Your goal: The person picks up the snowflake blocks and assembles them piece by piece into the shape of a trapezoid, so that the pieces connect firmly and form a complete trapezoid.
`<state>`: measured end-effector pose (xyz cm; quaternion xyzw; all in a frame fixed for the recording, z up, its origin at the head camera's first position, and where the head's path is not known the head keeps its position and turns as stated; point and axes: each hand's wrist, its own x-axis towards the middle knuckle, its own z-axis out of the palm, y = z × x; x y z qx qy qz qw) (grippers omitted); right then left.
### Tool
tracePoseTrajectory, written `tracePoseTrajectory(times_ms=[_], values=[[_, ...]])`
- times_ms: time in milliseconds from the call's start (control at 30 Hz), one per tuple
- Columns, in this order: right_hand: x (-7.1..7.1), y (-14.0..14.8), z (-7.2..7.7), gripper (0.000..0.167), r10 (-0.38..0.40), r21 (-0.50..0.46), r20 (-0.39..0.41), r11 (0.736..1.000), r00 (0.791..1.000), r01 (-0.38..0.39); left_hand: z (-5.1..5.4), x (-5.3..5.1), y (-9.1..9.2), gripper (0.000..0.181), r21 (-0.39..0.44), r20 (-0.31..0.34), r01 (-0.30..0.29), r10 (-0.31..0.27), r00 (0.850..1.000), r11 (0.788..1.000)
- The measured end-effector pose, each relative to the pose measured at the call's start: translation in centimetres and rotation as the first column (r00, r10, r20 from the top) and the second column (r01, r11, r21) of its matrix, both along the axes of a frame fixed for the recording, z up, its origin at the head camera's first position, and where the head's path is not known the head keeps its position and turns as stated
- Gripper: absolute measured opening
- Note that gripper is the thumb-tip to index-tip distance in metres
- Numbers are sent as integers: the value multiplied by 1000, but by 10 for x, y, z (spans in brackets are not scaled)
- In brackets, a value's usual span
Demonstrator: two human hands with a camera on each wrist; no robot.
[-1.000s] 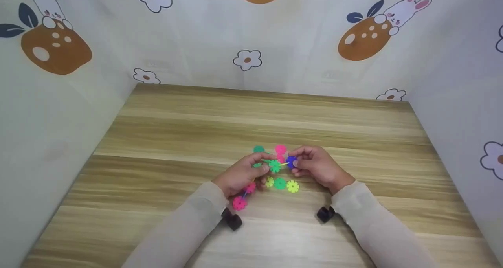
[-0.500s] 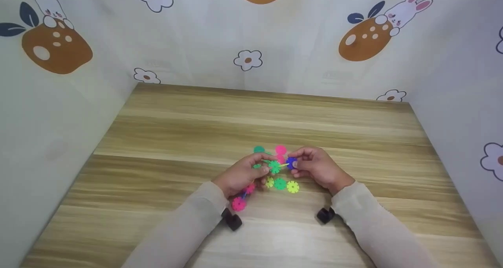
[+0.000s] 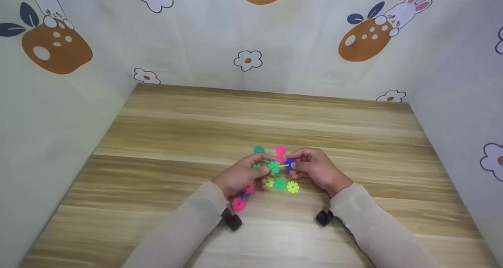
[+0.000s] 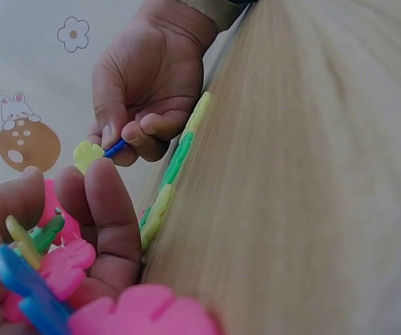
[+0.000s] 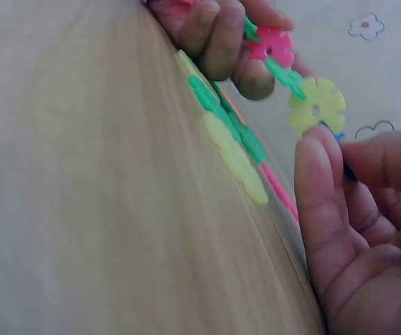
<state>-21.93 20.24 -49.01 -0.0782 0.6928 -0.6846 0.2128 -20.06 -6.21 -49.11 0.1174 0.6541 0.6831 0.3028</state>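
My left hand [image 3: 241, 175] holds a chain of slotted snowflake discs between thumb and fingers. A green disc [image 3: 274, 167] shows at its fingertips, and a pink disc [image 3: 239, 204] hangs from the chain's near end. In the right wrist view, a pink disc [image 5: 270, 45], a green one and a yellow disc [image 5: 316, 105] follow one another toward the other hand. Thumb and forefinger of my right hand [image 3: 320, 167] pinch a blue disc [image 3: 290, 164] at the yellow disc's edge. How deep their slots meet is hidden by the fingertips.
Flat on the wooden table [image 3: 177, 142] lie loose discs: a green disc [image 3: 280, 184] between two yellow ones, plus pink [image 3: 280, 150] and dark green [image 3: 259, 149] discs behind the hands. Patterned cloth walls [image 3: 196, 36] border the table at the back and sides.
My right hand has shifted slightly left and toward me with the blue disc, closer to the green one. The left hand stays almost still; the chain's near pink disc has swung a little.
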Motion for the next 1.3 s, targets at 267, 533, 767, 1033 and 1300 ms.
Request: tracePoseTrajectory(times_ms=[267,533,767,1033,1300], values=[[0,-1,-1,34,-5,32,-10,999,1000,5,-2,-1,1,37,-31,-13,-4,4,1000,1000],[-1,0,-1,39,14,11,-2,1000,1000,-14,-1,0,0,37,-13,-9,-18,18,1000,1000],[-2,0,0,49,44,8,-13,999,999,-44,-1,0,-1,37,8,9,-17,17,1000,1000],[-3,-1,3,34,38,101,1,994,999,-37,-3,-1,0,37,43,15,-31,30,999,999],[-3,6,8,23,221,317,-34,927,975,-200,-2,-1,1,45,48,44,-69,67,997,996]])
